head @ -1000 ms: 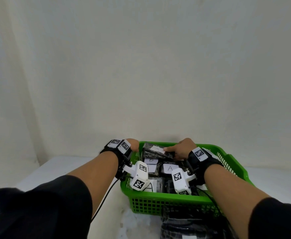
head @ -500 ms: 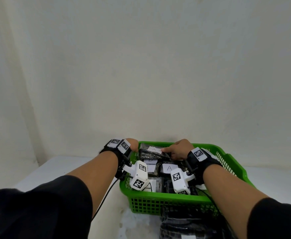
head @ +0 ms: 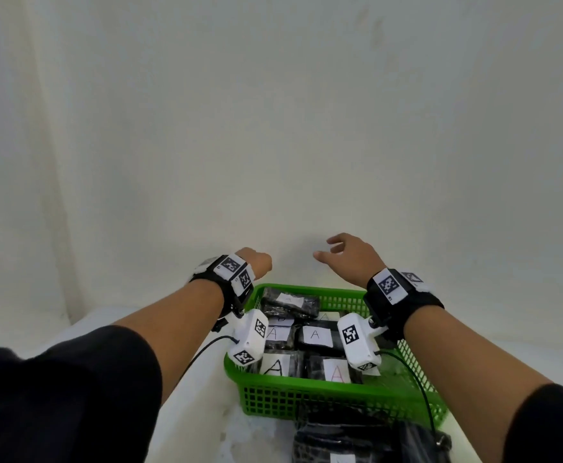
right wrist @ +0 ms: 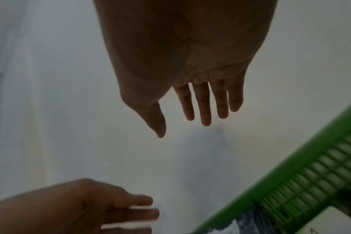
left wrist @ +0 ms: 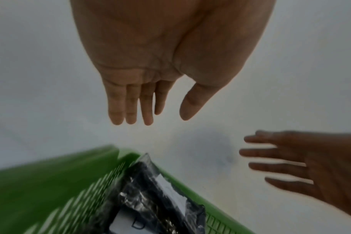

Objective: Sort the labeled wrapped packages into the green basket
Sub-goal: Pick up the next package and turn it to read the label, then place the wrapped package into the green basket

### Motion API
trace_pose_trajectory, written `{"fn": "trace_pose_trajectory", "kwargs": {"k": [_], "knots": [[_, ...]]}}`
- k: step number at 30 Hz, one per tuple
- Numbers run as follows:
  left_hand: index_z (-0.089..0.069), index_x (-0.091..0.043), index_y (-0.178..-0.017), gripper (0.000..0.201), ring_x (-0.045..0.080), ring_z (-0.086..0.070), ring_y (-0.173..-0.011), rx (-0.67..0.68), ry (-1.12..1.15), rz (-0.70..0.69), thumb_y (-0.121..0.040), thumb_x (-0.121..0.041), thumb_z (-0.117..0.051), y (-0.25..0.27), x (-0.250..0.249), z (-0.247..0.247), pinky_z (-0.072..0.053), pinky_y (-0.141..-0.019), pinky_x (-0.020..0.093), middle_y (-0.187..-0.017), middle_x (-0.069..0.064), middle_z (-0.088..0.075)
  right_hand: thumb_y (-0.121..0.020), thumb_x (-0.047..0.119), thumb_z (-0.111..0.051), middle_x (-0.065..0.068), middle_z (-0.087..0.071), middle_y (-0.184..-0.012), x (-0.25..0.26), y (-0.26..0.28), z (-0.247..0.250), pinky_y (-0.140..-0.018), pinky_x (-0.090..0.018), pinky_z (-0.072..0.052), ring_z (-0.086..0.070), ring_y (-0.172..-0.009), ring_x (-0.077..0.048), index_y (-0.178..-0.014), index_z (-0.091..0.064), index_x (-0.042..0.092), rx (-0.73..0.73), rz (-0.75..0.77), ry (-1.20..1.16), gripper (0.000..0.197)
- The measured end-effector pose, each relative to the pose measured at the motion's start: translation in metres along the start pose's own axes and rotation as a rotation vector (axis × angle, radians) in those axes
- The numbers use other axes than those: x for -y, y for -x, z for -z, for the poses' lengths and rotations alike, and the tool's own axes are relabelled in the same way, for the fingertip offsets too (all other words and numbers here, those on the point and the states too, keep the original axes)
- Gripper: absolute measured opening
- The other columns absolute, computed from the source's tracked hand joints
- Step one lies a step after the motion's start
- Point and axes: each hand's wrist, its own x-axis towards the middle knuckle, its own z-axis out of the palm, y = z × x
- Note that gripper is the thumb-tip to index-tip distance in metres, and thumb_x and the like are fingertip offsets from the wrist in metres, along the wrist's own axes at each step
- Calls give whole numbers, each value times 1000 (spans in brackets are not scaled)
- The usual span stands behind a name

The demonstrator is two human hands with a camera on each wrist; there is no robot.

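White tabletop (head: 180,426) and a plain pale wall (head: 273,111) make the whole setting, with no other furniture in view. Nearest to the person, dark wrapped packages (head: 357,442) lie on the table, touching the near wall of the green basket (head: 307,401); one of them shows a white label, but its letter is too small to read. Inside the basket several packages lie flat with labels up, most marked A (head: 315,334), one marked B (head: 282,319), and one more package (head: 290,304) rests tilted against the far rim. Beyond the basket, both hands hover in the air over its far edge and hold nothing: the left hand (head: 255,264) has its fingers straight and close together, as the left wrist view shows, and the right hand (head: 350,259) has its fingers spread apart and relaxed. I judge that the step in hand is to bring the empty hands to the packages waiting in front. To do it well, the person should draw the hands clear above the rim, so the wrist cables do not catch the mesh, then grip one package by its long sides with the label facing up.
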Motion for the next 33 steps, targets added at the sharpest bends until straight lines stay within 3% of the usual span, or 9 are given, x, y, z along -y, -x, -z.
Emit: {"fn": "trace_pose_trajectory", "kwargs": {"k": [1, 2, 4, 7, 14, 23, 26, 33], "knots": [[-51, -14, -91, 9, 17, -49, -70, -2, 52, 10, -99, -16, -48, 3, -4, 4, -40, -63, 22, -95, 6, -51, -95, 52, -68, -3, -59, -147, 4, 6, 6, -106, -36, -43, -56, -132, -25, -147, -51, 20, 11, 29, 42, 64], [-54, -15, -108, 13, 23, -56, -88, -27, 83, -8, -97, -21, -51, 10, -8, 8, -43, -75, 24, -111, 7, -52, -94, 55, -67, -3, -53, -154, 8, 13, 10, -110, -37, -40, -51, -139, -25, -152, -45, 21, 18, 57, 98, 71], [-43, -12, -142, 55, 28, -48, -129, -88, 66, -89, -93, -31, -56, 30, -13, 13, -39, -100, 29, -145, 7, -46, -91, 60, -67, -1, -40, -164, 12, 28, 17, -120, -42, -34, -36, -151, -25, -159, -35, 23, 24, 106, 205, 84], [-22, -15, -155, 76, 24, -30, -145, -130, -71, -229, -92, -39, -57, 64, -19, 17, -30, -114, 33, -160, 6, -27, -90, 65, -64, 1, -23, -172, 15, 61, 29, -128, -50, -21, -10, -161, -26, -164, -23, 25, 32, 135, 310, 94], [-14, -14, -157, 84, 23, -22, -149, -91, -183, -402, -92, -45, -57, 140, -26, 2, -23, -120, 35, -163, 6, -17, -88, 76, -57, -3, -2, -176, 16, 145, 49, -130, -50, -7, 6, -161, -33, -167, -7, 24, 132, 114, 494, 107], [-21, -17, -155, 85, 22, -33, -143, -83, -153, -561, -87, -48, -60, 210, -30, -41, -31, -117, 38, -158, 4, -30, -84, 80, -59, -7, -2, -175, -12, 226, 51, -130, -51, -7, 5, -161, -34, -167, -6, 22, 175, 81, 515, 114], [-18, -17, -156, 85, 21, -25, -148, -58, -167, -596, -88, -48, -59, 230, -33, -56, -27, -120, 38, -161, 3, -23, -83, 80, -59, -7, 0, -175, -26, 245, 58, -131, -48, -4, 7, -161, -33, -167, -5, 22, 207, 40, 518, 116], [-22, -24, -155, 83, 18, -33, -143, -36, -148, -677, -87, -45, -63, 260, -40, -91, -34, -115, 33, -160, -4, -24, -82, 74, -68, -5, -8, -174, -49, 285, 61, -127, -49, -20, -3, -160, -30, -166, -9, 23, 284, -18, 491, 115]]}}
